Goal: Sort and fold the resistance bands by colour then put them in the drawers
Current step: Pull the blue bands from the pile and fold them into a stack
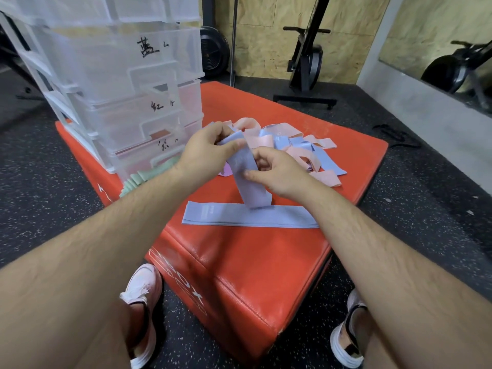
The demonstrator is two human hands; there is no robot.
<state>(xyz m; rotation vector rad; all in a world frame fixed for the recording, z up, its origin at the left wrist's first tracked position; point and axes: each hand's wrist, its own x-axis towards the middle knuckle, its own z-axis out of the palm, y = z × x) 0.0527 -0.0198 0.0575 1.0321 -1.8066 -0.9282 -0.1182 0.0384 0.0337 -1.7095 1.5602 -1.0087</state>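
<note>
Both of my hands hold one blue resistance band above the red box. My left hand pinches its upper end, and my right hand pinches it lower down while the loose end hangs to the box top. Another blue band lies flat across the box in front of me. Behind my hands sits a loose pile of pink and blue bands. A clear plastic drawer unit with handwritten labels stands on the left of the box. Green bands lie in its lowest drawer, which is pulled out.
A purple band peeks out under my left hand. My two shoes rest on the speckled black floor on either side of the box corner. Gym machines and a weight plate stand along the wooden back wall.
</note>
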